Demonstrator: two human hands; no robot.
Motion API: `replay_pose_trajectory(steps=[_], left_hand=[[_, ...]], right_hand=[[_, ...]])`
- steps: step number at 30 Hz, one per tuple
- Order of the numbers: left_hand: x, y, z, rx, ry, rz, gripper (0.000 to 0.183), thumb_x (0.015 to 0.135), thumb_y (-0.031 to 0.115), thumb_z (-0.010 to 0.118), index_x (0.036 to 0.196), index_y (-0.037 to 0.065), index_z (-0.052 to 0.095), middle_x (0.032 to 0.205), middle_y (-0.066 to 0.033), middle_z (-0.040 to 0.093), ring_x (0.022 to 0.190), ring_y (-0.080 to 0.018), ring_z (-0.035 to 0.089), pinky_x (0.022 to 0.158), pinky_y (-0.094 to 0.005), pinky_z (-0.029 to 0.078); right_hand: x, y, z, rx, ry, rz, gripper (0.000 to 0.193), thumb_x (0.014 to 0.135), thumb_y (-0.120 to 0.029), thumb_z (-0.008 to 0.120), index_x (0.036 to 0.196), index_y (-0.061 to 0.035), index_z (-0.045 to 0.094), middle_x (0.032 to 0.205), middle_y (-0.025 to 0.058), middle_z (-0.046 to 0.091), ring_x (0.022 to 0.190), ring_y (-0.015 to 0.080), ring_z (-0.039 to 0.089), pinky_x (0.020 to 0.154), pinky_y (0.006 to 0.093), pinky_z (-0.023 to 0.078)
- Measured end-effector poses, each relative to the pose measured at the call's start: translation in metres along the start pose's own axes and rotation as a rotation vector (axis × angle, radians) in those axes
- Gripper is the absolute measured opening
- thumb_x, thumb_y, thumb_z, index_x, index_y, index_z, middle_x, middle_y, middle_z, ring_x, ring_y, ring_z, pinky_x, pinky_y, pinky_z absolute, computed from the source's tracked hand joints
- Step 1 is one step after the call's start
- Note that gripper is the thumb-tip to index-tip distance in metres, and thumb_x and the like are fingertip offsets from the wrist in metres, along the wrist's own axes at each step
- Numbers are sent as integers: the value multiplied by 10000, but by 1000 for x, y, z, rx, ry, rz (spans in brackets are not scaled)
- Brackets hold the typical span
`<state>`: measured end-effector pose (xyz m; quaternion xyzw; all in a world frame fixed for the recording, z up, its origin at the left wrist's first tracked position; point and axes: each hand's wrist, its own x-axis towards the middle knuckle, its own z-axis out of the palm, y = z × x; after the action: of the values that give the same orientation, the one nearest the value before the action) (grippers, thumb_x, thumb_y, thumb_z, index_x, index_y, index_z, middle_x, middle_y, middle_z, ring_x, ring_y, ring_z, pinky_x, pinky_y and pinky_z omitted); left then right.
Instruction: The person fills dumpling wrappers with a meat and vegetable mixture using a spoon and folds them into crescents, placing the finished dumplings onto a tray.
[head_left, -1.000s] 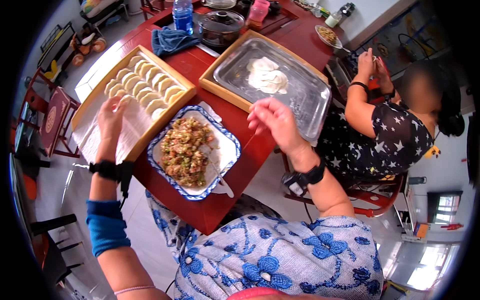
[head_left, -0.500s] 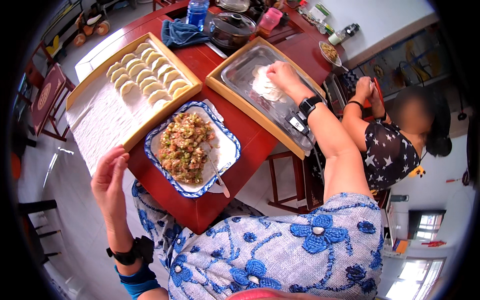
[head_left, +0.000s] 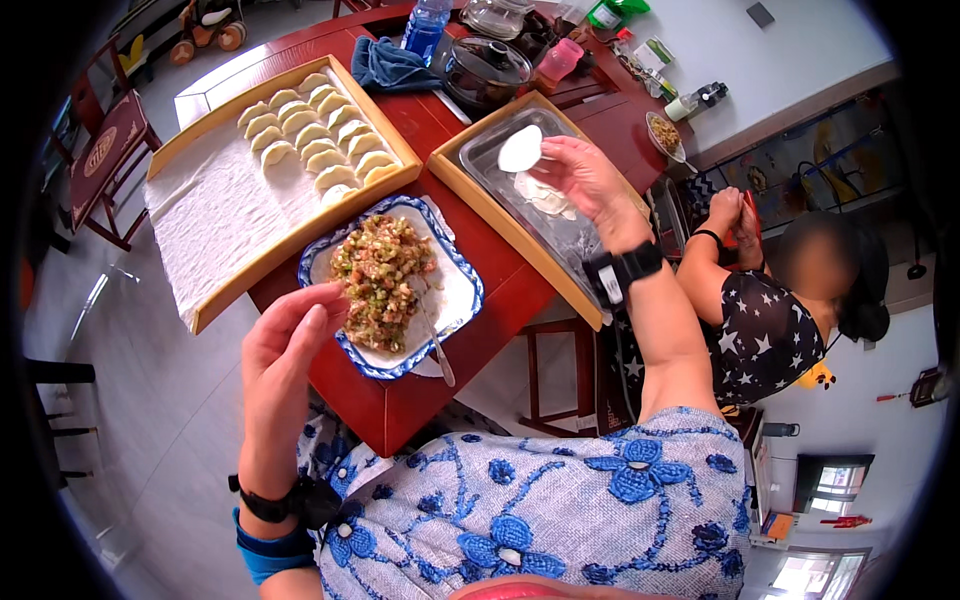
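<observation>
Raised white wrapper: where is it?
Head view, upper middle: the white wrapper is pinched in the right hand, over the metal tray beside the wrapper pile.

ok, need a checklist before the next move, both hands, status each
1. Right hand gripping a wrapper: ok, pinched at its edge.
2. Left hand free: ok, nothing visible in it.
3. More wrappers in metal tray: ok.
4. Filling in bowl: ok, heaped.
5. Spoon in hand: not ok, handle lies over bowl rim.
6. Left fingertips clear of bowl: cannot tell.
</observation>
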<state>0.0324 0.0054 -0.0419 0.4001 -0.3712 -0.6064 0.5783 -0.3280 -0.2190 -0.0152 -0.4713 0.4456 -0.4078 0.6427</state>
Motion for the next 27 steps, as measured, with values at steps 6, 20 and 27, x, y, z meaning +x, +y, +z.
replay_pose_trajectory(steps=[6,20,27], left_hand=[[13,-17,51,-584,-98,-138,449,1030,296,470,1381,19,420,1376,-108,500,1243,-199,525,1060,-345,426],[-26,-23,4,-412,242,-62,256,983,92,535,1208,-12,470,1309,-281,534,1172,-378,587,1004,-429,505],[-24,-35,-6,-431,261,-91,295,993,121,525,1238,-44,506,1274,-225,584,1200,-319,581,1013,-383,486]], right_hand=[[-86,7,150,-441,-333,-318,143,896,-43,633,1019,21,669,1057,119,683,1011,193,650,902,316,512],[-164,96,113,-1305,-380,-860,624,699,-139,766,1295,-132,580,932,8,602,861,198,584,795,348,492],[-146,112,125,-1096,-242,-1074,292,796,-30,678,1088,-32,661,868,64,652,739,216,625,659,315,521]])
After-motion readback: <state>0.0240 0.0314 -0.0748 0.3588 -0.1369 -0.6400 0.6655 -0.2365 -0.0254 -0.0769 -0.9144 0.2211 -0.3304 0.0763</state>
